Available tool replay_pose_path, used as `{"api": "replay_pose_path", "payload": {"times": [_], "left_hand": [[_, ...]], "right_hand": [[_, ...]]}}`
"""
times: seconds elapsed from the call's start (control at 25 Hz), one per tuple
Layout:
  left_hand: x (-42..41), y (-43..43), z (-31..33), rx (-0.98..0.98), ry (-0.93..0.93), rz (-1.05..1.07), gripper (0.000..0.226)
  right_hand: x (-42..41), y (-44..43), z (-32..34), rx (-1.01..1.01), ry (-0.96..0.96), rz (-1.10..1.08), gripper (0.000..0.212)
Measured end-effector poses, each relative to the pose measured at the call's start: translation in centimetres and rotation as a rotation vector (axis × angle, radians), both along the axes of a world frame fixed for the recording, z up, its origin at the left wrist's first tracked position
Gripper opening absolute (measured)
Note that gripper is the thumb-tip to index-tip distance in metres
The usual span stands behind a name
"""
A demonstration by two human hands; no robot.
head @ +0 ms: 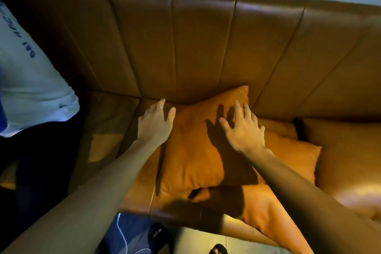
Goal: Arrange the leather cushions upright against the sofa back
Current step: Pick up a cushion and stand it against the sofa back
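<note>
An orange leather cushion (193, 150) lies tilted on the sofa seat, its top corner leaning against the brown ribbed sofa back (202, 43). My left hand (154, 123) rests with fingers spread at the cushion's upper left edge. Hovering over its upper right part is my right hand (243, 128), fingers apart, casting a shadow on the leather. A second orange cushion (292, 150) lies flat behind and to the right. A third cushion (266, 210) hangs over the seat's front edge below.
A person in a white shirt and dark trousers (31, 88) sits on the sofa at the left. The sofa seat (348, 161) stretches to the right. Below the seat edge are a white cable (121, 231) and dark sandals (158, 235) on the floor.
</note>
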State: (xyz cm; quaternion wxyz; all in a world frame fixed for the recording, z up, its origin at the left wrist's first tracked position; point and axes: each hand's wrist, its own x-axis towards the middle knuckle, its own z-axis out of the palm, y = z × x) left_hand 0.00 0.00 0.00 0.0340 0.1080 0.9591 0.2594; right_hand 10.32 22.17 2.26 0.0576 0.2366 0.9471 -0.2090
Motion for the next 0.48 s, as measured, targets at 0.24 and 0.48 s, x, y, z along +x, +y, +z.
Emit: {"api": "replay_pose_path", "payload": {"times": [0.24,0.48], "left_hand": [[-4.2,2.0,-6.1,0.163,-0.517,0.077,0.077],[-6.6,2.4,-10.4,0.239,-1.095,0.141,0.112]], "right_hand": [[-2.9,0.6,-4.0,-0.106,-0.148,-0.215,0.086],[-4.2,2.1,-5.9,-0.193,-0.176,-0.383,0.09]]}}
